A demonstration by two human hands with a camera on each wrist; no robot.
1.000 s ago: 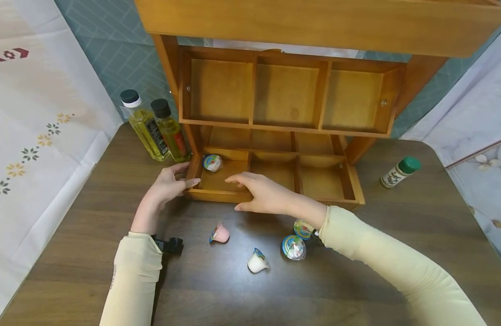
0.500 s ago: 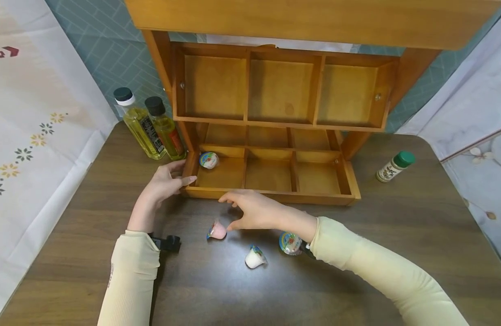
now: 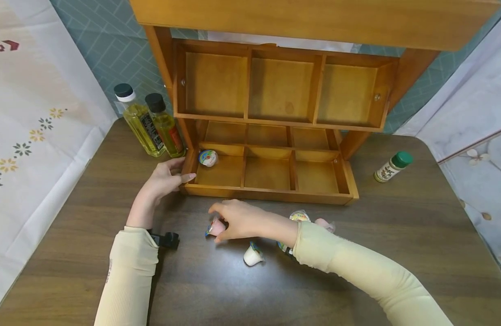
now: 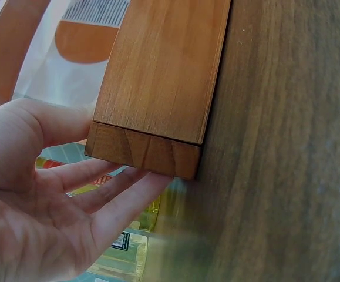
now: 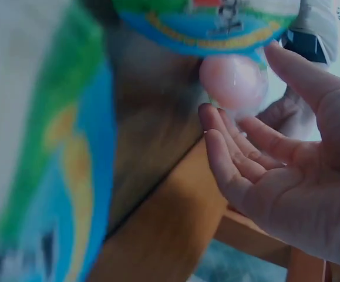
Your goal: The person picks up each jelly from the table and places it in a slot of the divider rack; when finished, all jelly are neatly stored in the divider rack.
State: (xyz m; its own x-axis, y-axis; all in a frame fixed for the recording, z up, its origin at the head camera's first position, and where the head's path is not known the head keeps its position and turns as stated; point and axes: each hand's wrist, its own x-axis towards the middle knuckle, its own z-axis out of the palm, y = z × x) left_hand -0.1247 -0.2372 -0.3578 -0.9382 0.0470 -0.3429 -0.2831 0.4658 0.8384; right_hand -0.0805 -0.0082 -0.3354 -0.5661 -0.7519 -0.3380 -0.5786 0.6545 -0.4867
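My left hand [image 3: 164, 181] holds the front left corner of the wooden shelf's [image 3: 270, 195] lower tray. In the left wrist view its thumb is on one side of the wood [image 4: 158, 70] and the fingers on the other. My right hand [image 3: 242, 219] hovers over the table with thumb and fingers apart around a small pink jelly cup [image 3: 217, 226]. In the right wrist view that pink cup [image 5: 234, 82] sits between thumb and fingertips; contact is unclear. A white jelly cup [image 3: 252, 256] lies nearby. Another jelly cup [image 3: 208, 158] rests in the tray's left compartment.
More jelly cups, one with a yellowish lid [image 3: 300, 216] and one pink [image 3: 324, 223], lie partly hidden by the right forearm. Two oil bottles [image 3: 142, 124] stand left of the shelf. A green-capped shaker [image 3: 393, 167] stands at the right.
My right hand has moved from over the tray down and left to the pink jelly cup on the table. The left hand keeps its hold on the tray corner.
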